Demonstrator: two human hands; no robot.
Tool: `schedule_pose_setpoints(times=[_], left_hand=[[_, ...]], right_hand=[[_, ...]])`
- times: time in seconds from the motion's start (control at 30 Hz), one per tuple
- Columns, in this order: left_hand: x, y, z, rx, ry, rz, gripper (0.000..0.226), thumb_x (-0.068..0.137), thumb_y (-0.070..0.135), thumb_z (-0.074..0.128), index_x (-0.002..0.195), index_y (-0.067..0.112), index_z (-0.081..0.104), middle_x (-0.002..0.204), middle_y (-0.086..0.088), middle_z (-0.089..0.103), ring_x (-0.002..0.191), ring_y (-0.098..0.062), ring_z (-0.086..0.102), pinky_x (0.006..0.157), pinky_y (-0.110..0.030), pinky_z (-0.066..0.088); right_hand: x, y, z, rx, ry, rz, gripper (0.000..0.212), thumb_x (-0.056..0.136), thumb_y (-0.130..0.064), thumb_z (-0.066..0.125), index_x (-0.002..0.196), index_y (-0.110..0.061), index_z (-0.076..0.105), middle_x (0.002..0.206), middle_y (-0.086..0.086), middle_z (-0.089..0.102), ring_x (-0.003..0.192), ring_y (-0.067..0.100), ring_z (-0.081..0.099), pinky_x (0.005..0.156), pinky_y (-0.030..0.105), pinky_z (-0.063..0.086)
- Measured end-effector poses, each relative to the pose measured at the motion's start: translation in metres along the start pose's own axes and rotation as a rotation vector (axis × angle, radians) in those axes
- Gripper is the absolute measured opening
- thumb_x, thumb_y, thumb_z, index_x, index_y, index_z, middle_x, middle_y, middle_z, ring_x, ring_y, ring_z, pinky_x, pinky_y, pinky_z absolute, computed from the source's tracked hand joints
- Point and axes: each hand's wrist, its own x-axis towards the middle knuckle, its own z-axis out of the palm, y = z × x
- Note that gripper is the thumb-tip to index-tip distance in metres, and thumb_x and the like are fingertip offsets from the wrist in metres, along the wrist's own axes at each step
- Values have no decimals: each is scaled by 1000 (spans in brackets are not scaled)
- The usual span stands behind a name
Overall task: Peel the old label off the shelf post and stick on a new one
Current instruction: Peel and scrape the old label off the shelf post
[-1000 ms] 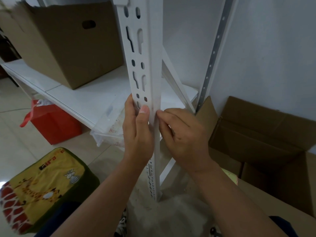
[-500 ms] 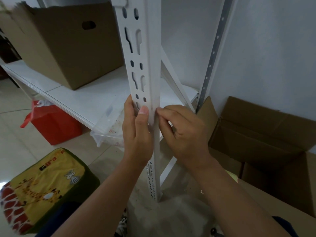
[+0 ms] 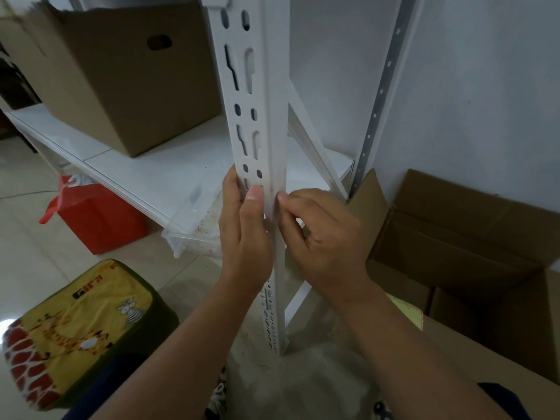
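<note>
White wall and a low shelf (image 3: 145, 174) with a carton (image 3: 121, 74) are filling the head view behind the upright post (image 3: 260, 110), whose long axis is running top to bottom. The left hand (image 3: 245, 234) is gripping the post from the left, thumb lying on its slotted face. The right hand (image 3: 324, 237) is pressing curled fingertips (image 3: 283, 197) at the post's front corner, just right of that thumb; whether they are pinching a label cannot be told. No label is plainly showing. The right hand is probably nearer the working edge.
</note>
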Motion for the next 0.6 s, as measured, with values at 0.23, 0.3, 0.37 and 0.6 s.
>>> schedule_pose_setpoints(times=[0.23, 0.3, 0.37, 0.6], left_hand=[[1, 0, -1, -30, -5, -10, 46, 89, 41, 34, 118, 6, 46, 90, 19, 54, 85, 0, 55, 73, -17, 47], [1, 0, -1, -40, -3, -21, 48, 87, 42, 34, 118, 8, 46, 91, 15, 54, 86, -1, 54, 75, -20, 47], [1, 0, -1, -41, 2, -17, 53, 87, 43, 34, 120, 4, 46, 94, 10, 53, 87, -2, 54, 76, -20, 47], [0, 2, -2, -40, -10, -4, 55, 88, 42, 33, 122, 1, 45, 97, 4, 53, 89, -1, 55, 78, -21, 48]], right_hand=[[-2, -1, 0, 0, -16, -4, 23, 92, -16, 59, 94, 3, 71, 88, 15, 72, 81, 22, 68, 79, 24, 54], [-5, -1, 0, -5, -41, 3, 24, 92, -17, 58, 93, 2, 72, 87, 14, 72, 79, 23, 68, 76, 29, 56], [-5, 0, 0, -13, -35, -2, 21, 91, -16, 60, 94, 2, 72, 88, 14, 73, 80, 23, 69, 79, 28, 56], [-4, -3, 0, -12, -10, -3, 19, 90, -13, 62, 93, 3, 72, 87, 14, 73, 80, 22, 68, 76, 28, 56]])
